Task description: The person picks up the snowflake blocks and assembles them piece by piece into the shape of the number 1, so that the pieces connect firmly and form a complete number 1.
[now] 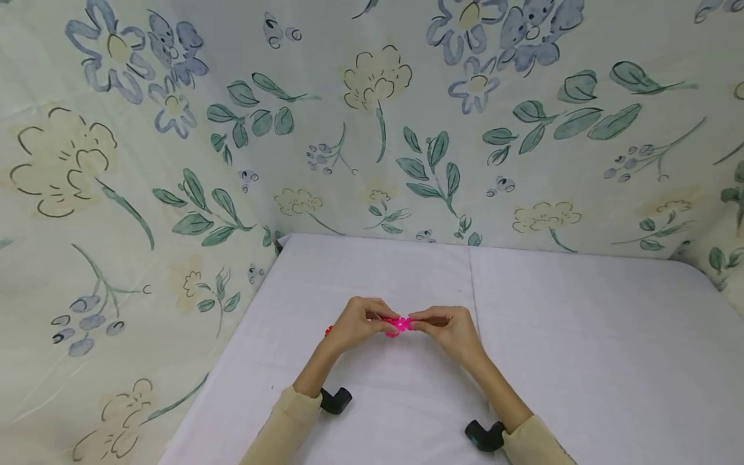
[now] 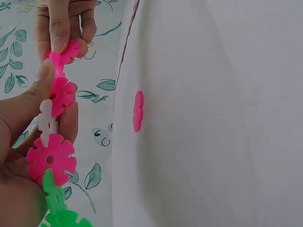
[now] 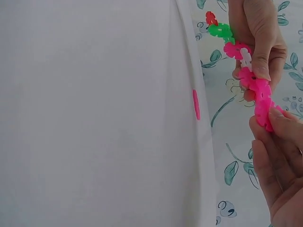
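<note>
A chain of notched plastic snowflake discs [image 2: 52, 158] in pink, white and green stretches between my two hands. My left hand [image 1: 361, 325] pinches it with thumb and fingers at a pink disc next to the white one. The right wrist view also shows a red disc [image 3: 210, 18] at the chain's far end, beyond the green discs [image 3: 221, 31]. My right hand [image 1: 452, 330] pinches the pink disc [image 3: 263, 116] at the other end, partly hidden by the thumb. Both hands are close together in the head view.
A loose pink disc [image 2: 138, 111] lies on the white cloth of the table [image 1: 581, 349]. Black angled devices [image 1: 337, 400] sit at both wrists. Flower-patterned fabric [image 1: 372, 129] hangs behind the table and along its left side.
</note>
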{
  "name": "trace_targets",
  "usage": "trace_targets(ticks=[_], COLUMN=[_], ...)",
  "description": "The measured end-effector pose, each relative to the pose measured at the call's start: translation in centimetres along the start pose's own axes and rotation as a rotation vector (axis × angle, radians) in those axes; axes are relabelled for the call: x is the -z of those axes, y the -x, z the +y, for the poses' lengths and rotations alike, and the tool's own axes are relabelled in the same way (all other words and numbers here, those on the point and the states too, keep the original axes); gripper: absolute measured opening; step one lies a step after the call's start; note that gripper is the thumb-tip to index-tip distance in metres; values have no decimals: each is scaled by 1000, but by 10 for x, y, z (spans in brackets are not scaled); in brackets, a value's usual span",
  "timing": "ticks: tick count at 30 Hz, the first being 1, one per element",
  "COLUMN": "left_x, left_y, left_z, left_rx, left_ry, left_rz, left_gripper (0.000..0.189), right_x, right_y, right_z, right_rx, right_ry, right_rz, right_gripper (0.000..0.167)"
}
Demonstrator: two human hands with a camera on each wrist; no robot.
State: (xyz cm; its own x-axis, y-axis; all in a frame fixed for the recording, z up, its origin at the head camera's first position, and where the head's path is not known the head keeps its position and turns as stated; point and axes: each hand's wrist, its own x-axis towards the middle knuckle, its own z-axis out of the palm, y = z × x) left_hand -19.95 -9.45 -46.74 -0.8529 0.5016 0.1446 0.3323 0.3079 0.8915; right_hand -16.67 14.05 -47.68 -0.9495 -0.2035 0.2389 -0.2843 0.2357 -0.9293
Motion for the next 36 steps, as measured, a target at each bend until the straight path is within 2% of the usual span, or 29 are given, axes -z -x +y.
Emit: trace_targets(ticks=[5, 10, 16, 19, 26, 32, 36], left_x=[4, 8, 8, 5, -1, -2, -6], left_y=[2, 4, 6, 6, 6, 6, 7], left_z=[4, 7, 6, 5, 9, 15, 17], left_rx=[20, 35, 33, 5, -71, -48, -47], left_ry=[-61, -121, -146, -154, -216, -313, -372], left_rz=[-32, -50, -95, -112, -78, -57, -12], left_gripper=[15, 15, 20, 25, 39, 38, 36], right_x=[-2, -1, 1, 0, -5, -7, -8], right_y=[1, 3, 4, 3, 0, -2, -3], right_z=[3, 5, 7, 7, 9, 8, 7], right_rx=[-43, -35, -34, -69, -225, -298, -326], right_ry=[47, 59, -40, -84, -159, -216, -241], right_rz=[5, -2, -42, -44, -10, 1, 3], right_gripper=[20, 23, 18, 19, 21, 25, 27])
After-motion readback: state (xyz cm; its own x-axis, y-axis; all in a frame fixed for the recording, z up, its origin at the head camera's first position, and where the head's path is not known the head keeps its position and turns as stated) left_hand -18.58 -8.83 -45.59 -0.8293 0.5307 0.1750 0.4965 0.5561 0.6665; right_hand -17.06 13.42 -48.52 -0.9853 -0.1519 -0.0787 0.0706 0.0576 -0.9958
